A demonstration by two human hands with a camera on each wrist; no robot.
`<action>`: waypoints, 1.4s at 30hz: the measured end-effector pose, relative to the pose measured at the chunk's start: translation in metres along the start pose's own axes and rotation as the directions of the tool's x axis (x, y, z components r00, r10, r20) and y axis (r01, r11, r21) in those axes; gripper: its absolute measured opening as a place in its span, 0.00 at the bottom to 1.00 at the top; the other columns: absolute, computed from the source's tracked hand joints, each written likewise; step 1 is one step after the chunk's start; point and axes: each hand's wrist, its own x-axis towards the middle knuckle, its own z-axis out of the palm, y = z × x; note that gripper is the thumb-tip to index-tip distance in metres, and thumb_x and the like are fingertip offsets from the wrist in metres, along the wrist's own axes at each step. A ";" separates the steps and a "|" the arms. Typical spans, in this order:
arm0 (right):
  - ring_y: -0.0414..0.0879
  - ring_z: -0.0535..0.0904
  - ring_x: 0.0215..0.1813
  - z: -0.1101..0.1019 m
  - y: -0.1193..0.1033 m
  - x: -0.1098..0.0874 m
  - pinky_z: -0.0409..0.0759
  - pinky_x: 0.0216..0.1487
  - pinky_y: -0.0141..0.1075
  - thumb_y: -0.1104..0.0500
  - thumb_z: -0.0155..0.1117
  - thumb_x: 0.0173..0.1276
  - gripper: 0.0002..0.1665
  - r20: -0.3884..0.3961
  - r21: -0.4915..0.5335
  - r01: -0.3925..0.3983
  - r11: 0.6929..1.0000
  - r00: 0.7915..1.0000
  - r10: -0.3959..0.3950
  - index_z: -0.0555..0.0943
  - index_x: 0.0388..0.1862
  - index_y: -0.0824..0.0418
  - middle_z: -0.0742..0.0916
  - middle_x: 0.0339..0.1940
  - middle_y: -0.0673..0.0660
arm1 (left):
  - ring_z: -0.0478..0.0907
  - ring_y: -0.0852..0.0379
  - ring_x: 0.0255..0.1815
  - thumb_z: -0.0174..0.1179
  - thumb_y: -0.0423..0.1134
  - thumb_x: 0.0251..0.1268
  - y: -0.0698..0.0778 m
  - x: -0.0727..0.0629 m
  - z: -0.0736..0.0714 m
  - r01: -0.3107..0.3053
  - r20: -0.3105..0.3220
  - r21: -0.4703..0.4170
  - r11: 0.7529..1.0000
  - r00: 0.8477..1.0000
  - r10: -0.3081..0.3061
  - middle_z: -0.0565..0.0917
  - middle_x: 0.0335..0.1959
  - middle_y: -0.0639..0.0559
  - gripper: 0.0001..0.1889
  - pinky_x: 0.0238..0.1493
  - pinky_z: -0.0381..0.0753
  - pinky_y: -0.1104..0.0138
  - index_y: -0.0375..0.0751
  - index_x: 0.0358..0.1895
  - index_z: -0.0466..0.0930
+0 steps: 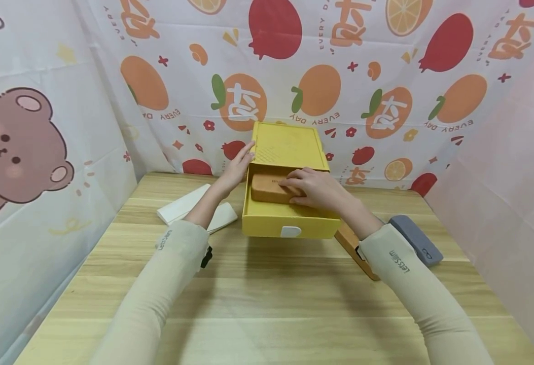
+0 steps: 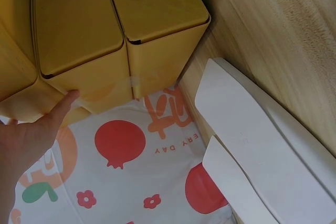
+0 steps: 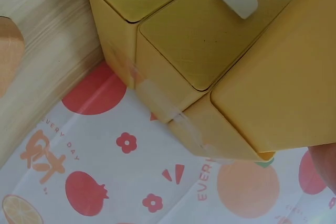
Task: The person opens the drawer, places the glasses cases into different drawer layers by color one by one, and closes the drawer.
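2 cream sleeves (image 1: 157, 284) bear dark lettering (image 1: 399, 261); black pieces (image 1: 207, 257) edge the cuffs (image 1: 199, 236).

My pale wood-grain table (image 1: 267, 314) bears a yellow drawer box (image 1: 287, 144), flat white cases (image 1: 180, 205), an oblong tan case (image 1: 350, 245) and an oblong grey case (image 1: 415, 238).

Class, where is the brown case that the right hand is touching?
In the head view, the brown case is inside the pulled-out yellow drawer, toward its left, with the right hand at the case's right end.
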 end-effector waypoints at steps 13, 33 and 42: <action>0.46 0.72 0.37 0.002 -0.002 -0.007 0.71 0.29 0.35 0.52 0.69 0.58 0.23 -0.056 -0.042 0.048 0.998 0.997 -0.050 0.80 0.53 0.51 0.79 0.40 0.52 | 0.56 0.48 0.66 0.37 0.49 0.74 -0.001 0.000 0.001 -0.017 -0.002 0.022 1.000 1.000 0.017 0.57 0.68 0.39 0.28 0.54 0.62 0.56 0.52 0.73 0.46; 0.48 0.75 0.39 0.005 0.006 0.003 0.76 0.32 0.39 0.55 0.66 0.60 0.21 -0.071 -0.102 0.023 0.994 0.997 -0.031 0.80 0.54 0.52 0.82 0.43 0.54 | 0.66 0.62 0.31 0.37 0.50 0.74 -0.001 -0.001 0.000 -0.023 -0.018 0.038 0.999 1.000 0.024 0.62 0.65 0.38 0.27 0.28 0.63 0.70 0.51 0.73 0.48; 0.48 0.77 0.39 0.005 0.006 0.001 0.77 0.35 0.38 0.56 0.66 0.61 0.16 -0.167 -0.023 -0.006 1.000 0.986 0.002 0.82 0.48 0.56 0.83 0.40 0.54 | 0.58 0.62 0.25 0.38 0.50 0.74 -0.001 -0.001 0.001 -0.027 -0.015 0.025 0.999 1.000 0.028 0.60 0.65 0.40 0.28 0.28 0.62 0.68 0.51 0.73 0.48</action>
